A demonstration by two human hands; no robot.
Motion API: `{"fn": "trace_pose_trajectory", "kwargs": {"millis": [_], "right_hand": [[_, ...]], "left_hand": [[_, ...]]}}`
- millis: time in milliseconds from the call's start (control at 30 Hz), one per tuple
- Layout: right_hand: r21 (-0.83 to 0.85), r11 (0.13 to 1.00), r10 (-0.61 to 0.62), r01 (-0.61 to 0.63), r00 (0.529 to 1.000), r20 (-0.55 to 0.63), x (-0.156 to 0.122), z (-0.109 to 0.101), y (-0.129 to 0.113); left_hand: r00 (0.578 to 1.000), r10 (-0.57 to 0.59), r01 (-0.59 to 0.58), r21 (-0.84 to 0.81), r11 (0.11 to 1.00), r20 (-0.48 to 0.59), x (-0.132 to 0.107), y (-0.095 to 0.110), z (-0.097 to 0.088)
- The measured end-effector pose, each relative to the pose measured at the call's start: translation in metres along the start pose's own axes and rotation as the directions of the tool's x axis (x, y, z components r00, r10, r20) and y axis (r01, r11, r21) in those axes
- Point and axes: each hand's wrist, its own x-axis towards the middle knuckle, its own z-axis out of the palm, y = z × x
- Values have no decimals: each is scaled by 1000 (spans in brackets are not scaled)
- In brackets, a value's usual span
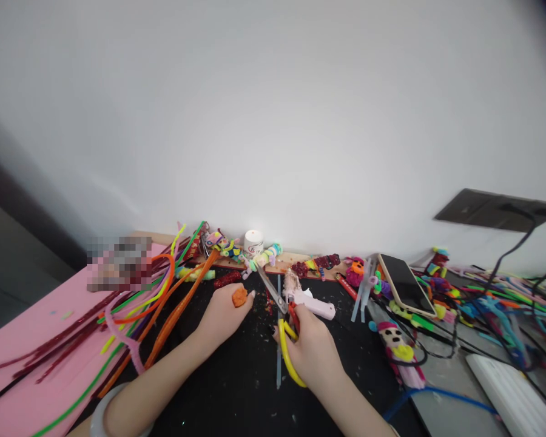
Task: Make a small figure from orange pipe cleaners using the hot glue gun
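Note:
My left hand point(222, 315) pinches a small fuzzy orange ball point(239, 297) over the black mat point(236, 388). My right hand point(312, 352) grips scissors point(277, 303) with yellow and red handles, their blades pointing up and left toward the orange ball, a short gap away. A white glue gun point(312, 303) lies just beyond my right hand. Small trimmings are scattered on the mat between my hands.
Long pipe cleaners point(155, 309) in red, orange, green and yellow lie across a pink sheet point(31, 352) at left. Small pipe-cleaner figures point(264, 258) and a white jar point(253, 243) line the wall. A phone point(404, 282), cables, more figures and a white object sit at right.

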Motion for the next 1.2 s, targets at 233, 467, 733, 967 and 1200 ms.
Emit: {"fn": "trace_pose_trajectory", "kwargs": {"millis": [233,467,733,967,1200], "right_hand": [[-12,1000,-21,20,998,-52,-1,3,4],[-50,999,-17,15,999,-35,-1,6,5],[-34,999,-16,15,1000,-16,-2,2,3],[-21,999,-33,33,999,26,-1,3,3],[-16,999,-28,28,999,28,0,4,3]], "left_hand": [[1000,-8,11,-90,996,30,0,5,-7],[999,-20,32,-270,962,44,-1,5,-5],[999,-42,44,-260,965,11,-1,4,-5],[990,-19,72,-392,917,137,-3,6,-5],[983,-21,97,-411,906,184,-3,4,-5]]}}
